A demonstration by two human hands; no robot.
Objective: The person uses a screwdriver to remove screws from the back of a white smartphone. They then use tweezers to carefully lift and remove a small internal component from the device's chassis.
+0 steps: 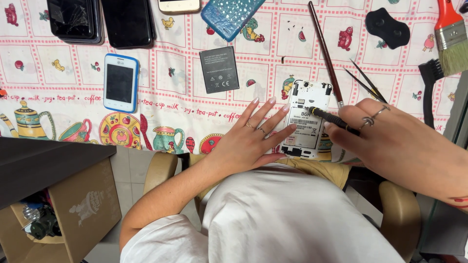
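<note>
Head camera, looking down: a person in a white top sits at a table spread with a patterned tablecloth printed with teapots, cups and fruit. The left hand lies flat with fingers spread, its fingertips pressing against the left edge of an opened white phone, which lies back-up with its cover off near the table's front edge. The right hand, wearing rings, is closed around a black screwdriver, whose tip meets the upper part of the phone's exposed back.

Just above and left of the phone lies a loose dark grey battery, apart from it. Further left sits a small white-and-blue phone, screen up. Along the table's far edge are two dark phones, one with a cracked screen and one plain black, a pale phone cut off by the frame, and a blue textured case. A thin brown brush runs diagonally to the phone's top right corner, with black tweezers just beside the right hand. A black plastic piece, an orange-handled paintbrush and a small black brush lie at the right. An open cardboard box stands on the floor at lower left.
</note>
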